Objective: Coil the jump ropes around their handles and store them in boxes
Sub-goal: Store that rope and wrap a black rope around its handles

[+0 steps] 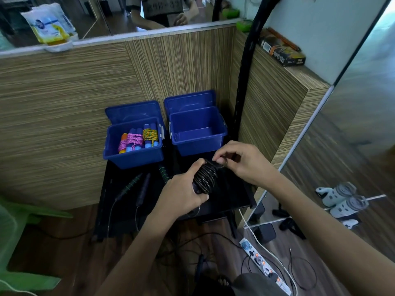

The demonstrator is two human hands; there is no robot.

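Left hand gripping dark coiled jump rope; right hand pinching its loose end. Black-and-orange box lettering unreadable.

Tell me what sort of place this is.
Probably a room in a home: shoes lie by a tall mirror, a power strip trails on the wooden floor, and two blue boxes stand on a small black table.

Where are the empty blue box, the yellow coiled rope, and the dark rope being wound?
Empty blue box point(220, 133): head view, right rim.
Yellow coiled rope point(150, 134): head view, middle of its windings.
Dark rope point(206, 176): head view, coils between both hands.
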